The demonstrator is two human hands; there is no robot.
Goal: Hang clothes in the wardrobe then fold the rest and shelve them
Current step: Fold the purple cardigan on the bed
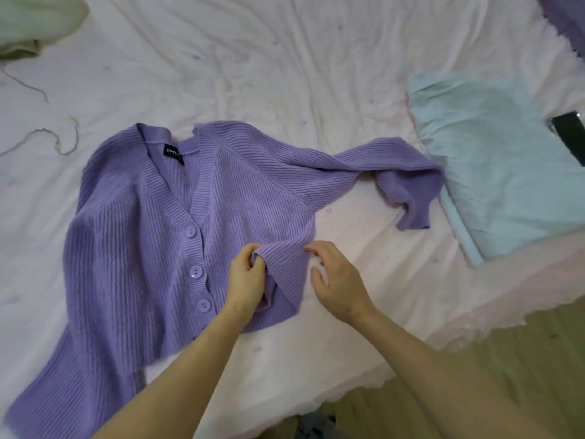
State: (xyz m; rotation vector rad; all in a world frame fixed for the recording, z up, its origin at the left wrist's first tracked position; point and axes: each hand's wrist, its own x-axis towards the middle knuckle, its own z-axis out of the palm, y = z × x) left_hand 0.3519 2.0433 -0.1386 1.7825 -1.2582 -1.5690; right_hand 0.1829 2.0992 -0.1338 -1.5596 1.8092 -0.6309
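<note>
A purple ribbed cardigan (133,223) with three visible buttons lies front-up on the pale pink bed sheet (285,58). Its right sleeve (392,172) stretches toward a folded garment. My left hand (247,280) grips a bunched fold of the cardigan's lower right hem, lifting it a little. Just right of that fold hovers my right hand (335,280), fingers loosely curled and holding nothing, fingertips close to the fabric edge.
A folded light blue garment (493,166) lies at the right, with a black object (569,134) on it. A pale green cloth (31,23) sits at the top left, loose yarn (60,141) below it. The bed's edge and wooden floor (522,350) are at lower right.
</note>
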